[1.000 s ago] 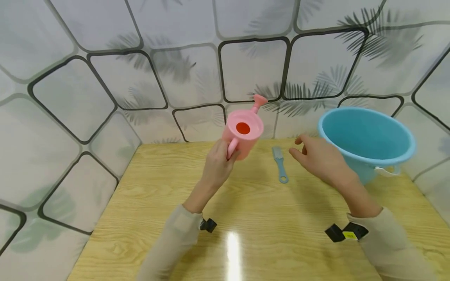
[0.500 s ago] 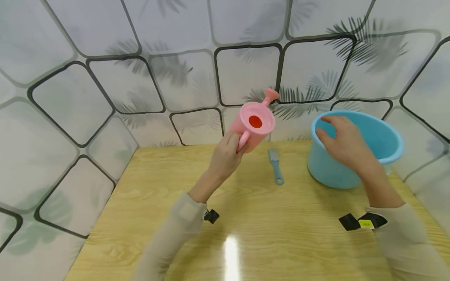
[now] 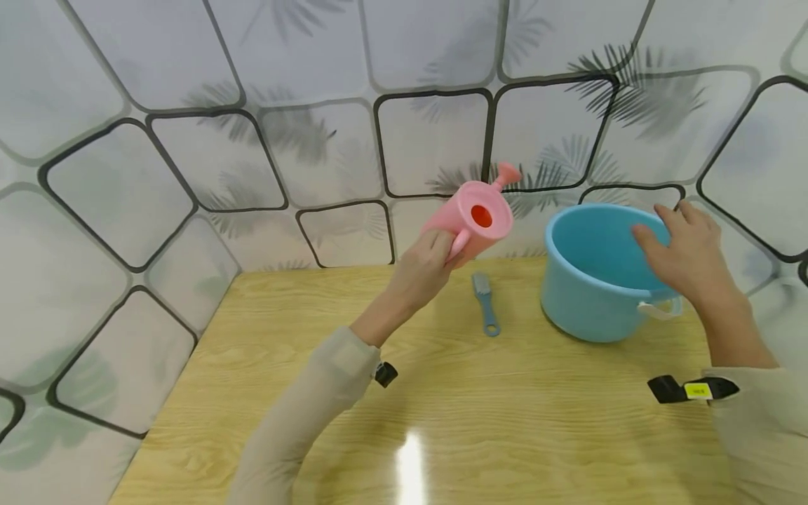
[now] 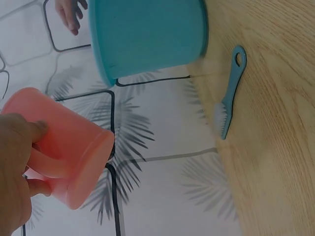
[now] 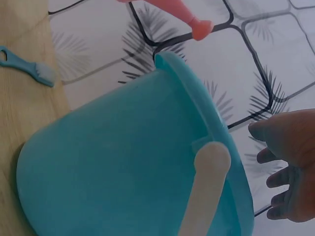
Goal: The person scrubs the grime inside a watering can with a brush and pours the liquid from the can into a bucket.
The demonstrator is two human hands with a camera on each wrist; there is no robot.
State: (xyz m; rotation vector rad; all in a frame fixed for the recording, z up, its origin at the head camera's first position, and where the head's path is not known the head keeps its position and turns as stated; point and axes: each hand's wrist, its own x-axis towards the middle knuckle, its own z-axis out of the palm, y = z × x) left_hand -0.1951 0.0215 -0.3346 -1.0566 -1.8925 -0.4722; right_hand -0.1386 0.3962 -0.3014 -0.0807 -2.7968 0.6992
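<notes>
My left hand grips the handle of a pink toy watering can, held up above the table with its spout toward the back right. The left wrist view shows fingers round the handle of the can. Above the right side of a light blue bucket, my right hand hovers with fingers spread and holds nothing. From the right wrist, that hand appears apart from the bucket's rim. Between can and bucket, a small blue brush with white bristles lies on the table.
The wooden table runs back to a wall covering patterned with dark outlines and leaves. A white handle hangs on the bucket's near right side. The bucket stands upright near the back right.
Both hands have moved right. The watering can has gone with the left hand and leans more to the right. My right hand has passed from the bucket's left side across to its right.
</notes>
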